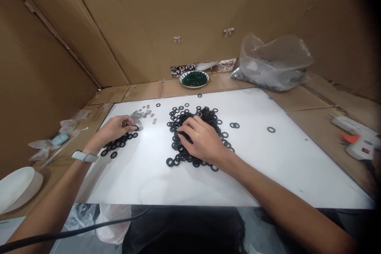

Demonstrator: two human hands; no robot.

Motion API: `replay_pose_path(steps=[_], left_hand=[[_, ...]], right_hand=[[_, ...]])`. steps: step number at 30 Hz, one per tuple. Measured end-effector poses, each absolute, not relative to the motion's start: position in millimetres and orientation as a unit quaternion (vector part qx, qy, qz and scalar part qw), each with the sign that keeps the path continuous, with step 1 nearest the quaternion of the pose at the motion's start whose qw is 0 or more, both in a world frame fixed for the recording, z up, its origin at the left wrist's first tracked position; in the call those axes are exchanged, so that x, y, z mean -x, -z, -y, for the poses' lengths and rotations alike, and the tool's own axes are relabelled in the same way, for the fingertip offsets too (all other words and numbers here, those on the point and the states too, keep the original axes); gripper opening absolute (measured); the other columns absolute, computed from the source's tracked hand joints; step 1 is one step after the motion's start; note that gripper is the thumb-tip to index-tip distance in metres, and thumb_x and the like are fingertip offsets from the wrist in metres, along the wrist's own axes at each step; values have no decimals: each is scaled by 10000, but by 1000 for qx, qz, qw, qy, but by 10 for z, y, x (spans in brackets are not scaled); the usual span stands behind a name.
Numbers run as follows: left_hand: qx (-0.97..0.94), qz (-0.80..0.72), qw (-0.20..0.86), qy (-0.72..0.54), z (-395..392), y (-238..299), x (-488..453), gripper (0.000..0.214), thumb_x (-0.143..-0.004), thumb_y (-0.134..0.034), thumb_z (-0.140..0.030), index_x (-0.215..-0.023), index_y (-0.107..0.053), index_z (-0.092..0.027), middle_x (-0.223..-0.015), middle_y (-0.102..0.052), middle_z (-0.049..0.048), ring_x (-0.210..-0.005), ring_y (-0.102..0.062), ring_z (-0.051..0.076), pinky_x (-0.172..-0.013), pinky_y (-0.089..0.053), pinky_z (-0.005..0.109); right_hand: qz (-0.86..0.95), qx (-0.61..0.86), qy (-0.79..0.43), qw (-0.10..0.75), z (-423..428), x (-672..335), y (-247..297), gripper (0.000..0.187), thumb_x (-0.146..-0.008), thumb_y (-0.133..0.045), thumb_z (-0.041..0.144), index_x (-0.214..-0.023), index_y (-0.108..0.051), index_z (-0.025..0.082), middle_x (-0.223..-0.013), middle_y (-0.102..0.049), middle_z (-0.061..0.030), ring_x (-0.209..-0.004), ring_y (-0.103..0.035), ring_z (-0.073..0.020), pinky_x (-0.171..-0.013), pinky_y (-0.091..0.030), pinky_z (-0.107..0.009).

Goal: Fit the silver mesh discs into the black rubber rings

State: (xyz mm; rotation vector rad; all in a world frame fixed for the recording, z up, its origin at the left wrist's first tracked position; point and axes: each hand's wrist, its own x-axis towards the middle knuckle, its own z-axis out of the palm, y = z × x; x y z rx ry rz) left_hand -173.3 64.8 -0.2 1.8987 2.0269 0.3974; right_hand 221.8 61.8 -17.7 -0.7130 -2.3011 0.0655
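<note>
My left hand (117, 129) pinches a black ring (136, 128) between thumb and fingertips. Just below it lies a small group of finished-looking black rings (119, 143), their centres pale. Thin translucent grey discs (144, 113) are scattered beside that hand, and the fingers partly cover them. My right hand (202, 139) rests over a large heap of flat black rings (183, 152) in the middle of the white board. Its thumb and fingers close on a dark piece that looks like one of the rings, mostly hidden by the fingertips.
Stray rings (270, 129) lie right of the heap on the white board (268, 174). Behind stands a plate (181, 81) of dark green bits and a clear plastic bag (274, 63). A glue gun (360, 143) is at right, a white bowl (32, 180) at left. Cardboard walls (149, 20) surround the board.
</note>
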Motion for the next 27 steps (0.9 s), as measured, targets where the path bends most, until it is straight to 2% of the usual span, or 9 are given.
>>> replay_pose_path(steps=[5,11,14,16,21,27], left_hand=[[-661,-713,167,-163,-585,-97,1841,629,-818,-732,-797,-1025,-786,-205,-1000,-845,98,-912,-742,259,-784,-533,315],[-651,-729,164,-134,-465,-261,2076,696,-677,-747,-888,-890,-831,-230,-922,-855,95,-828,-722,266,-731,-541,317],[-644,-743,144,-115,-420,-278,2117,659,-645,-758,-856,-862,-854,-241,-871,-849,100,-740,-699,266,-685,-521,334],[-643,-749,119,-109,-396,-263,2091,594,-688,-756,-795,-884,-864,-245,-875,-848,101,-720,-688,270,-671,-502,342],[-663,-736,73,-113,-387,-170,1862,488,-894,-666,-677,-1050,-869,-261,-1009,-852,74,-842,-715,280,-731,-486,337],[-681,-719,87,-105,-494,-19,1635,387,-877,-752,-644,-1008,-865,-299,-967,-844,59,-873,-734,300,-704,-440,338]], right_hand=[[892,275,-27,357,-617,-2213,169,195,-1117,-623,206,-1160,-796,128,-1090,-770,-139,-988,-650,-268,-800,-600,-415],[894,275,-29,354,-604,-2217,168,208,-1119,-614,210,-1175,-796,126,-1104,-765,-142,-1012,-657,-276,-830,-607,-425],[892,278,-28,355,-605,-2217,167,211,-1121,-614,212,-1165,-799,121,-1099,-769,-141,-1006,-653,-274,-829,-609,-427],[891,281,-26,356,-613,-2218,170,205,-1116,-624,210,-1156,-801,115,-1085,-770,-136,-990,-651,-272,-831,-610,-430],[888,286,-21,360,-631,-2224,185,190,-1112,-637,214,-1156,-800,126,-1087,-773,-132,-990,-652,-273,-807,-606,-421],[886,283,-13,366,-641,-2221,199,192,-1109,-631,205,-1147,-798,120,-1067,-773,-127,-971,-652,-270,-803,-609,-417]])
